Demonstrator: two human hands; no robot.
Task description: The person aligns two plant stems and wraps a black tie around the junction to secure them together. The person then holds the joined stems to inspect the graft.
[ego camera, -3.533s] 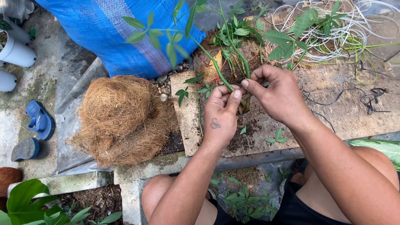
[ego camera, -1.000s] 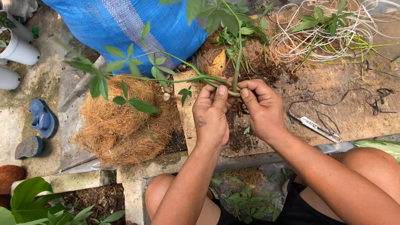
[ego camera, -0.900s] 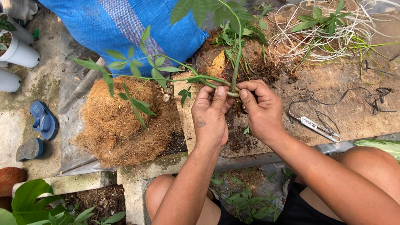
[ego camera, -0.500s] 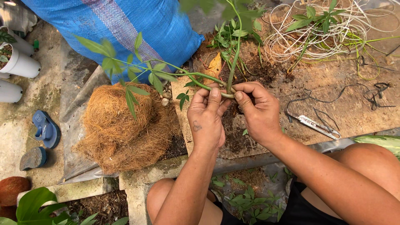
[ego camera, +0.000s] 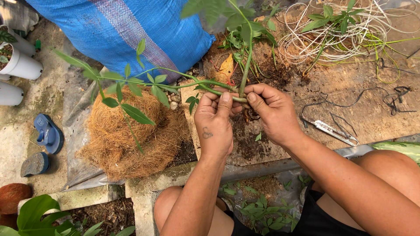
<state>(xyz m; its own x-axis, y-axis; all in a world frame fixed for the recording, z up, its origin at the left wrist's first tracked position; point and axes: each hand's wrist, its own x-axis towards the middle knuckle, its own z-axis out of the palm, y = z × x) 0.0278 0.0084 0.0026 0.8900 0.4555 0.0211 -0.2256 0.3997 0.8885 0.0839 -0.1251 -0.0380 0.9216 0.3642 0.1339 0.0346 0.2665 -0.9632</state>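
My left hand (ego camera: pixel 215 124) and my right hand (ego camera: pixel 272 112) meet above a flat paving slab (ego camera: pixel 258 148), both pinching the base of a green plant cutting (ego camera: pixel 205 83). One long stem with leaflets runs out to the left over a mound of brown coconut fibre (ego camera: pixel 127 135). A second stem rises straight up from my fingers towards leafy tops (ego camera: pixel 238 19). Dark roots or soil hang under the right thumb.
A big blue woven sack (ego camera: pixel 131 30) lies behind the fibre. White pots (ego camera: pixel 19 65) stand at far left, a blue sandal (ego camera: pixel 48 133) below them. A folding knife (ego camera: pixel 334 131) and black wire (ego camera: pixel 393 94) lie on the ground right. Pale coiled roots (ego camera: pixel 337 32) sit top right.
Both hands have lifted the cutting off the ground since the oldest frame. Over the last second the long leafy stem has swung and dipped to the left; the hands stay together.
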